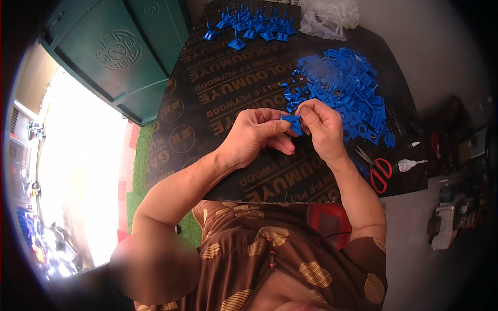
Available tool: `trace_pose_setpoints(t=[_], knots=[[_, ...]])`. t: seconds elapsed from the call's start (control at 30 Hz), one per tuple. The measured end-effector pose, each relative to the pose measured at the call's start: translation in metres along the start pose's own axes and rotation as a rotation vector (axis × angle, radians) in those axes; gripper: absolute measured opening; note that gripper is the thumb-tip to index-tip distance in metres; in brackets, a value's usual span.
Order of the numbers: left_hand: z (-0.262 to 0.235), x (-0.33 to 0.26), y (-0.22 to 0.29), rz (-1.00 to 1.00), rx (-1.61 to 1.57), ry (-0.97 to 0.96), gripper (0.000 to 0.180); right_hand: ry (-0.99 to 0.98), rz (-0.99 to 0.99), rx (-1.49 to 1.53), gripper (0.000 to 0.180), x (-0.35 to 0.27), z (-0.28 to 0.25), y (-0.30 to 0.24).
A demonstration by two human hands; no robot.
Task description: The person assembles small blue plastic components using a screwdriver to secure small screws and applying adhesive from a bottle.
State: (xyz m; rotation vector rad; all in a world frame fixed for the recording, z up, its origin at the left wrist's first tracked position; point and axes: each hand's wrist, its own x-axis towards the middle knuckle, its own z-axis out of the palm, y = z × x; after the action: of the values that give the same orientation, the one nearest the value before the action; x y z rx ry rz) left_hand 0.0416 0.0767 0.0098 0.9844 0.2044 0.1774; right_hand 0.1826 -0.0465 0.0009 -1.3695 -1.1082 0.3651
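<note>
In front of me, over the near part of the dark table (179, 98), my left hand (254, 132) pinches a small blue plastic piece (294, 125) between thumb and fingers. My right hand (322, 127) is closed in a pinch at the upper right edge of that piece; whatever its fingertips grip is too small to make out. Just beyond my right hand spreads a large heap of flat blue plastic parts (358, 85), some with holes. Smaller blue bits (294, 96) lie along the heap's left side.
At the far edge stand several blue pieces with upright spikes (259, 26), beside a clear plastic bag (329, 18). Red-handled scissors (381, 173) and a small white nozzle bottle (409, 165) lie at the right. A green door (111, 52) is left; a red stool (327, 220) stands below the table.
</note>
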Motion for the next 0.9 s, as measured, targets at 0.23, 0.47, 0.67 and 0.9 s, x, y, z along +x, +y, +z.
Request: trace_pose_setpoints(t=[0.23, 0.47, 0.67, 0.9], knots=[[-0.0007, -0.0005, 0.0011, -0.006, 0.022, -0.021, 0.031, -0.02, -0.008, -0.006, 0.021, 0.0003, -0.002, -0.0009], [0.0009, -0.0006, 0.0012, 0.029, 0.018, 0.033, 0.031, 0.025, 0.068, 0.036, 0.022, -0.0003, 0.0, -0.0016], [-0.0002, 0.0005, 0.0018, 0.161, -0.032, 0.117, 0.034, -0.074, 0.108, -0.034, 0.027, -0.0017, 0.0006, -0.0068], [0.0005, 0.0023, 0.0015, 0.163, -0.025, 0.121, 0.037, -0.116, 0.14, 0.072, 0.028, 0.0008, 0.0015, -0.0063]])
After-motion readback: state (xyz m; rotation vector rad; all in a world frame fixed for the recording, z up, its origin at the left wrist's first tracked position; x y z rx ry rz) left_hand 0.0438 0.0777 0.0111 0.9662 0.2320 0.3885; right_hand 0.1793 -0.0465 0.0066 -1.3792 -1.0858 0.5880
